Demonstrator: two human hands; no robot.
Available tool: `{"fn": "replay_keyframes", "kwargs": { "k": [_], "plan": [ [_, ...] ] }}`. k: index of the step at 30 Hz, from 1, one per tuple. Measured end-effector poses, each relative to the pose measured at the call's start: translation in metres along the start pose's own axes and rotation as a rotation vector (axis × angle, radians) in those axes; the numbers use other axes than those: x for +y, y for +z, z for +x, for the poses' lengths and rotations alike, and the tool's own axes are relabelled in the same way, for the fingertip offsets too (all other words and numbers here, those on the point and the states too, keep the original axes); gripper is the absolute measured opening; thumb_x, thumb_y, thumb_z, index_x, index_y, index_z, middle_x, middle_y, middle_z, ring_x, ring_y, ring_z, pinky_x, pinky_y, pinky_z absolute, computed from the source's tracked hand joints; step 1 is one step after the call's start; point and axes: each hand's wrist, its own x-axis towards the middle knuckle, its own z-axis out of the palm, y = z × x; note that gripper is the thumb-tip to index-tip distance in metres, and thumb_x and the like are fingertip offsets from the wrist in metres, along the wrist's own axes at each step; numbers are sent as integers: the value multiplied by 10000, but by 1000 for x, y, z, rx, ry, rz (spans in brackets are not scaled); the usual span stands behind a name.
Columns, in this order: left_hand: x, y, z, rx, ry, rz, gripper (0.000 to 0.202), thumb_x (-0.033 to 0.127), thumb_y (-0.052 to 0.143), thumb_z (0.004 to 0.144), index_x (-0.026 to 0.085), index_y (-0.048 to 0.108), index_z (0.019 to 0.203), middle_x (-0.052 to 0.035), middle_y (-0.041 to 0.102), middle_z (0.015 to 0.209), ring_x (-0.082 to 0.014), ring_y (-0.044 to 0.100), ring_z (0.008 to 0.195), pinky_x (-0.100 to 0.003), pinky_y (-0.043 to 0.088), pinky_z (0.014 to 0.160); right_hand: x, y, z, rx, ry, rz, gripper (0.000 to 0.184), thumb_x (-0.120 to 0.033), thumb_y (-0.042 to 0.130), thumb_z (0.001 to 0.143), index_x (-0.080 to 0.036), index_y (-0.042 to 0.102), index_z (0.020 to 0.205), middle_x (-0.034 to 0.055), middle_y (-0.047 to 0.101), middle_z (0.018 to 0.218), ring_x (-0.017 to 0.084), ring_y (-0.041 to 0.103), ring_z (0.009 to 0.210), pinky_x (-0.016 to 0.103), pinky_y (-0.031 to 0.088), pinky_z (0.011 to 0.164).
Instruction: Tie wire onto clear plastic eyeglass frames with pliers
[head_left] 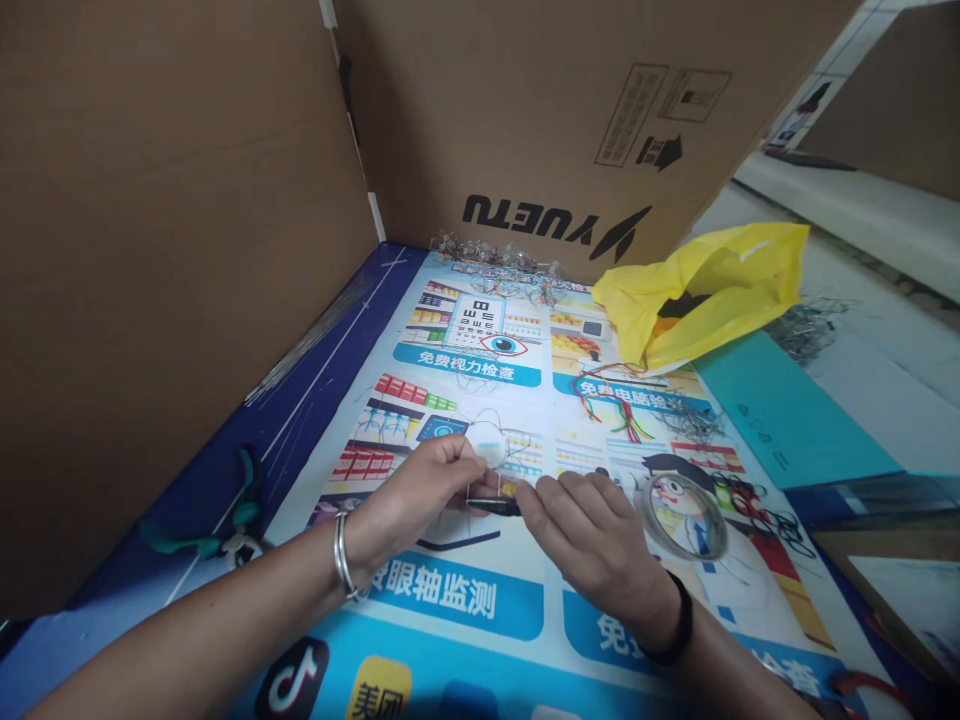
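My left hand [442,475] is closed, its thumb and fingers pinching a small pale, roundish piece [489,446] with thin wire loops sticking out of it. Facing it from the right, my right hand [581,525] wraps around a slim black tool [495,506]. The tool's dark tapered end points left, just under the pale piece and close to my left fingertips. Whether the tip touches the piece or its wire, I cannot tell. Most of the tool is hidden inside my right fist.
Green-handled pliers [244,510] lie at left, below thin straight wires [315,335]. A tape roll [686,515] and black loops [772,520] sit at right. Coloured cords [622,410] lie before a yellow bag [705,290]. Cardboard walls [525,110] stand behind, with wired pieces [502,258] along their foot.
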Motion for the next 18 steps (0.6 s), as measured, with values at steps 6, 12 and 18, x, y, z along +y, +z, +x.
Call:
{"fn": "replay_keyframes", "kwargs": {
  "k": [6, 12, 18],
  "plan": [
    [-3, -2, 1, -23, 0, -29, 155, 291, 580, 798, 157, 543, 729, -28, 646, 776, -124, 606, 715, -270, 485, 665, 0, -2, 0, -16, 2, -2, 191, -119, 515, 848, -132, 620, 1006, 70, 631, 873, 202, 529, 828, 367, 370, 730],
    [1, 1, 0, -7, -11, -22, 168, 292, 590, 785, 153, 537, 708, -29, 652, 754, -122, 606, 692, -261, 471, 650, 0, -2, 0, -3, -1, 11, 190, -109, 513, 842, -114, 622, 997, 77, 636, 871, 216, 525, 824, 375, 369, 725],
    [1, 0, 0, -7, -9, -17, 160, 282, 584, 789, 153, 532, 708, -19, 641, 743, -111, 590, 670, -253, 473, 628, 0, -1, 1, -20, 5, 8, 189, -127, 504, 854, -131, 617, 1005, 66, 636, 869, 202, 517, 815, 363, 362, 717]
  ]
}}
